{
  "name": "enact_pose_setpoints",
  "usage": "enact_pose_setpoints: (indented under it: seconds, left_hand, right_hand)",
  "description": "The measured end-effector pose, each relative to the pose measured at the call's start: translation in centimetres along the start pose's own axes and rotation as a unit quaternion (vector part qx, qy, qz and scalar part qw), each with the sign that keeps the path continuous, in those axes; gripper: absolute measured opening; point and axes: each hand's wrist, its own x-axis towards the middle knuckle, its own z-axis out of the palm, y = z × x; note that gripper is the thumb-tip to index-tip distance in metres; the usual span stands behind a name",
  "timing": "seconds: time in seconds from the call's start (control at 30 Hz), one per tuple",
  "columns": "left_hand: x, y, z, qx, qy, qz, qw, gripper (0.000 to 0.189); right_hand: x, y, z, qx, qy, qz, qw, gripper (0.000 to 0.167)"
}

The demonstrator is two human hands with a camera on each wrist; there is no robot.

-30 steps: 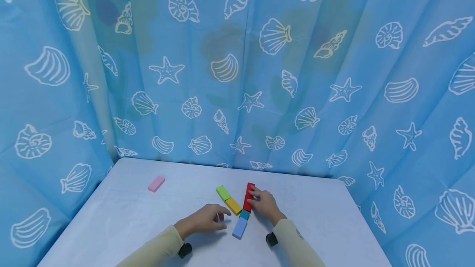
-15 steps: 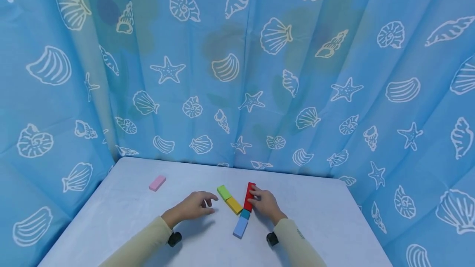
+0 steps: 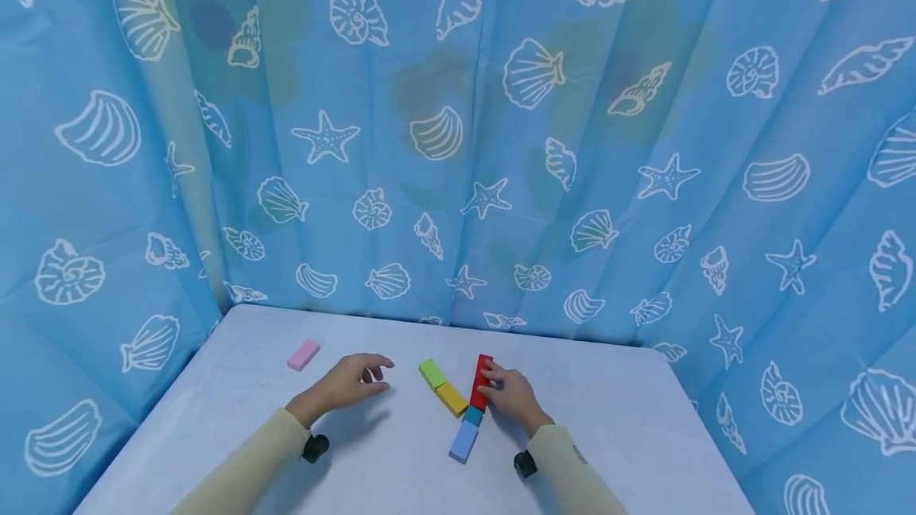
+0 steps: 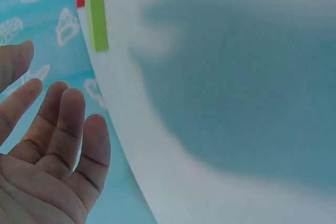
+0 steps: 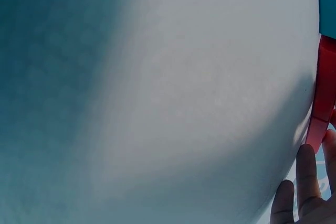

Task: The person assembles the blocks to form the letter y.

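Several coloured blocks lie end to end in a branching line on the white table. A red strip (image 3: 479, 389) runs down to a small teal block (image 3: 473, 415), with a light blue block (image 3: 463, 442) below it. The yellow block (image 3: 451, 399) and green block (image 3: 432, 373) branch off to the upper left. My right hand (image 3: 515, 396) rests its fingertips on the red strip's right side; a seam crosses that strip in the right wrist view. My left hand (image 3: 348, 381) hovers empty, fingers loosely bent, between the green block and a pink block (image 3: 304, 355).
The white table (image 3: 587, 404) extends around the blocks to its far edge. A blue curtain (image 3: 458, 181) with white shell prints hangs behind it and along both sides. A dark wrist camera (image 3: 316, 448) sits under the left wrist.
My left hand has moved left and away, from beside the yellow block toward the pink block, holding nothing. My right hand has stayed at the red strip, and the blocks have not visibly moved.
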Motion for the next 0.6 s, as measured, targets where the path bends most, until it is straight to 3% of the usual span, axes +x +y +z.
enact_pose_setpoints:
  seconds: [0.3,0.43,0.6]
  left_hand:
    - [-0.5,-1.8,-2.1,0.008,0.059,-0.035,0.9976,0.035]
    - [-0.7,-2.7,-3.1,0.012,0.073,-0.040,0.9965,0.037]
    - [-0.7,-4.0,-3.9,0.035,0.090,-0.069,0.9929,0.040]
  right_hand:
    - [0.1,0.2,0.0,-0.003,0.001,-0.011,0.9999,0.048]
    - [0.1,0.1,0.0,-0.001,-0.002,-0.012,0.9999,0.048]
    - [0.0,0.0,-0.1,0.000,-0.007,-0.013,0.9999,0.049]
